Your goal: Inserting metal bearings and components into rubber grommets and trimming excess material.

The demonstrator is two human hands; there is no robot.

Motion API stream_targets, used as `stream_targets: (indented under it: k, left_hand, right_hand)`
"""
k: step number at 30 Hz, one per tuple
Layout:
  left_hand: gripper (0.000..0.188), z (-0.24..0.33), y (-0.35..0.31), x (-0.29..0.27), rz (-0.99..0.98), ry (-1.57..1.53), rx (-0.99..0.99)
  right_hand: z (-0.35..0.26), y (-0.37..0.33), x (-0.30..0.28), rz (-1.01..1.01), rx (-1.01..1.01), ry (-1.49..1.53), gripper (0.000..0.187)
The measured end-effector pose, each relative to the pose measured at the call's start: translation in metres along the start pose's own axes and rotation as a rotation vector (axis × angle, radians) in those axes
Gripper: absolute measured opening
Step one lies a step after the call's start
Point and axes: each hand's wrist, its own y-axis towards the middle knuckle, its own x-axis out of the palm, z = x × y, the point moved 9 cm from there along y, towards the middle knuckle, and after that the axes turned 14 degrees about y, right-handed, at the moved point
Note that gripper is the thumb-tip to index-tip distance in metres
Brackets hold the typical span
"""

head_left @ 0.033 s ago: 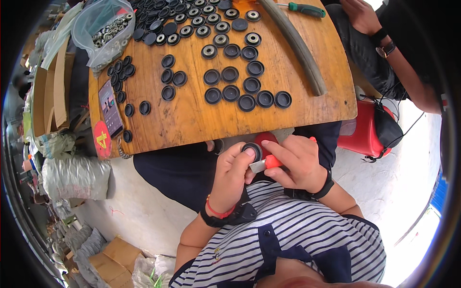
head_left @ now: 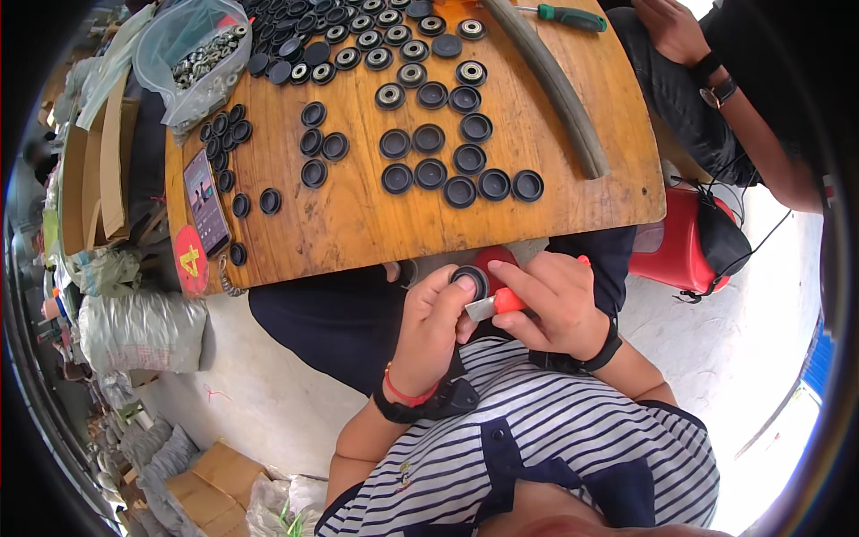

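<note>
Close to my striped shirt, in front of the table, my left hand (head_left: pixel 432 313) grips a black round cap (head_left: pixel 471 281) with the thumb over its face. My right hand (head_left: pixel 557 304) is closed round a red-orange handled knife (head_left: pixel 481 311) with a short, wide metal blade. The blade's end lies just below the cap, by my left fingertips; whether it touches the cap I cannot tell. Several empty black caps (head_left: pixel 460 191) lie on the near part of the wooden table (head_left: pixel 358 234). Farther back are caps with metal bearings (head_left: pixel 390 96) seated in them.
A plastic bag of small metal parts (head_left: pixel 204 67) stands at the far left, with a phone (head_left: pixel 206 204) nearer. A grey hose (head_left: pixel 555 94) and a green-handled screwdriver (head_left: pixel 571 18) lie at the right. Beyond are a red stool (head_left: pixel 684 237) and another person's arm (head_left: pixel 761 121).
</note>
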Motion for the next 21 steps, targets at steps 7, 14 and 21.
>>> stream_targets:
  k: [7,14,21]
  left_hand:
    - [0.024,-0.001,0.0,0.003,-0.084,0.012,0.027]
    - [0.022,0.002,0.004,-0.001,-0.027,-0.002,0.008]
    - [0.021,-0.008,-0.004,0.01,-0.229,-0.003,0.02]
  right_hand:
    - [0.028,-0.004,-0.021,0.119,0.139,0.179,0.041]
    - [0.004,0.002,0.004,-0.055,-0.026,0.066,0.047]
    - [0.034,0.002,-0.003,0.073,0.162,0.155,0.04]
